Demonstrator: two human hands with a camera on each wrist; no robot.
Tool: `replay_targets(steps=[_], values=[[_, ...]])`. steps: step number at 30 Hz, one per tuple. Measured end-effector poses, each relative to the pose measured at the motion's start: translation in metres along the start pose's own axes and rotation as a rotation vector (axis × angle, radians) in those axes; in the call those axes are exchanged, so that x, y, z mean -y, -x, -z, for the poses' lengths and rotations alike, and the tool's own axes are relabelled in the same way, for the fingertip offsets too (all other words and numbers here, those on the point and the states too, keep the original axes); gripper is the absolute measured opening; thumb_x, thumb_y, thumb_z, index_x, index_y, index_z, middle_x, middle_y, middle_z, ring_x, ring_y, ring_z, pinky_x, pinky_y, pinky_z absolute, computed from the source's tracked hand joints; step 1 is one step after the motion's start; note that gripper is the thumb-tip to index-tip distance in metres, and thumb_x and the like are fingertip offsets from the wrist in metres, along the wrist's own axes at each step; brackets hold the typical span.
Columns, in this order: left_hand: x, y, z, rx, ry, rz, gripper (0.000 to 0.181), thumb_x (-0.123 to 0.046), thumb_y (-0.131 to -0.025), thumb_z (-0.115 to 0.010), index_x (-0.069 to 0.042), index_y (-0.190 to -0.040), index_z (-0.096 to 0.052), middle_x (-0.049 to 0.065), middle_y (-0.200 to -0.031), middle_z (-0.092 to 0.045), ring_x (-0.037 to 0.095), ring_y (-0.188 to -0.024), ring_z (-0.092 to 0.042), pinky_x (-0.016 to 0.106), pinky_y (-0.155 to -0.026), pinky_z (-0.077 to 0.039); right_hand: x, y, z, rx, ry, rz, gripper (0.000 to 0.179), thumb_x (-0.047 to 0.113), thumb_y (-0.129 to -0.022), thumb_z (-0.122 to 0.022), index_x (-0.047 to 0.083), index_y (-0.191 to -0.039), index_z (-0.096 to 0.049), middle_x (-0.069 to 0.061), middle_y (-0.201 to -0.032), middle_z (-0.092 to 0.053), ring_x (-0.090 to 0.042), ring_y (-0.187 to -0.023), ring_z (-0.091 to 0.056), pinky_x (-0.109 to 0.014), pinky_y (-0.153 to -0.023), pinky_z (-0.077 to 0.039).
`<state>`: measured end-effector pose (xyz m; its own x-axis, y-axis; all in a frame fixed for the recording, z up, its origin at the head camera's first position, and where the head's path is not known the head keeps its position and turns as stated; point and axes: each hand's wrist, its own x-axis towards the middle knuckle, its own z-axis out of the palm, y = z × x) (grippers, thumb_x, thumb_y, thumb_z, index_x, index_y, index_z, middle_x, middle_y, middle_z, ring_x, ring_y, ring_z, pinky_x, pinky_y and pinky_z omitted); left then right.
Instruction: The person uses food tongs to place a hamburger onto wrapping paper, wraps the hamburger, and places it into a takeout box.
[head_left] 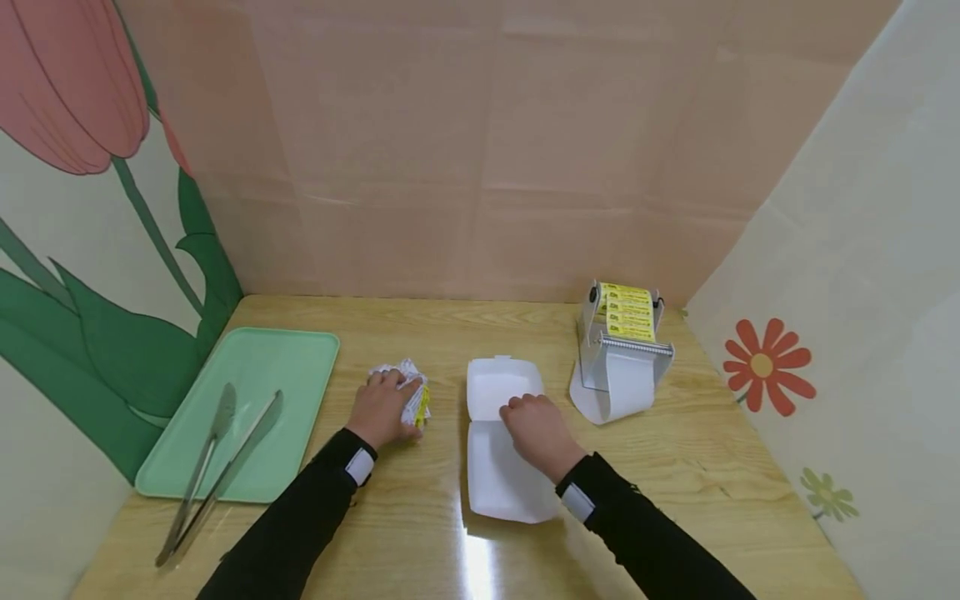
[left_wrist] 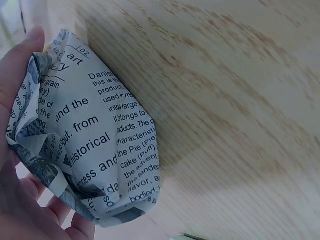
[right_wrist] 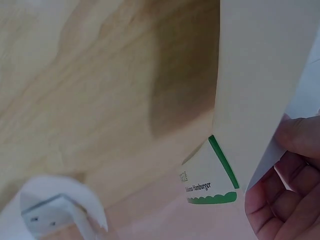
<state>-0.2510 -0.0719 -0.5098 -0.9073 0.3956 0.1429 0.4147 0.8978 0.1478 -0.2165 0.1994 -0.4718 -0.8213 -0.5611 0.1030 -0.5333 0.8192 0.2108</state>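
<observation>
A bundle wrapped in newsprint-patterned paper (left_wrist: 105, 135) is in my left hand (head_left: 381, 410), thumb on one side and fingers curled round the other. Yellow shows on the bundle's right side in the head view; what the paper covers is hidden. To the right lies a white clamshell box (head_left: 501, 487), opened flat with its two halves one behind the other. My right hand (head_left: 542, 433) pinches the box's right edge near the fold between thumb and curled fingers. Green print with the word "Hamburger" shows on the box's outside in the right wrist view.
A label dispenser (head_left: 630, 367) with a roll of yellow labels and a trailing white strip stands at the back right. On the left, metal tongs (head_left: 201, 467) lie across a green tray (head_left: 311, 375), their joined end over its front edge. Printed sheets stand behind and at both sides.
</observation>
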Motion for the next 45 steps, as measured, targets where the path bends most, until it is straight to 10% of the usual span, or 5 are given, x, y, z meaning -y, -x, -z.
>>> replay_targets(steps=[25, 31, 37, 45], values=[[0.003, 0.022, -0.007, -0.076, 0.055, 0.201, 0.086, -0.043, -0.071, -0.082, -0.016, -0.145, -0.048, 0.013, -0.131, -0.051, 0.037, -0.116, -0.043, 0.057, -0.086, -0.042, 0.032, -0.025, -0.041, -0.024, -0.029, -0.050, 0.005, 0.003, -0.087, -0.065, 0.006, -0.091, -0.068, -0.008, -0.077, -0.060, -0.023, -0.068, -0.056, -0.035, -0.060, -0.049], [0.001, 0.024, -0.006, -0.097, 0.118, 0.223, 0.098, -0.039, -0.070, -0.085, -0.006, -0.149, -0.037, 0.014, -0.138, -0.050, 0.036, -0.126, -0.040, 0.057, -0.092, -0.039, 0.027, -0.008, -0.017, -0.089, -0.243, -0.121, 0.037, 0.010, -0.082, -0.076, 0.000, -0.115, -0.064, -0.015, -0.105, -0.066, -0.030, -0.093, -0.064, -0.041, -0.079, -0.053], [-0.008, 0.026, 0.001, -0.054, 0.185, 0.248, 0.086, -0.048, -0.072, -0.083, -0.002, -0.137, -0.052, 0.017, -0.140, -0.047, 0.039, -0.130, -0.036, 0.061, -0.100, -0.032, 0.016, 0.029, -0.003, -0.224, -0.373, -0.191, 0.030, 0.010, -0.077, -0.080, 0.002, -0.103, -0.068, -0.013, -0.099, -0.068, -0.030, -0.088, -0.064, -0.042, -0.074, -0.053], [-0.010, 0.028, 0.000, -0.175, 0.216, 0.419, 0.086, -0.048, -0.076, -0.080, 0.003, -0.138, -0.049, 0.031, -0.143, -0.036, 0.051, -0.130, -0.032, 0.066, -0.096, -0.033, -0.002, 0.055, -0.011, -0.139, -0.506, -0.328, 0.025, 0.010, -0.083, -0.075, 0.000, -0.106, -0.068, -0.013, -0.104, -0.068, -0.030, -0.097, -0.065, -0.045, -0.083, -0.051]])
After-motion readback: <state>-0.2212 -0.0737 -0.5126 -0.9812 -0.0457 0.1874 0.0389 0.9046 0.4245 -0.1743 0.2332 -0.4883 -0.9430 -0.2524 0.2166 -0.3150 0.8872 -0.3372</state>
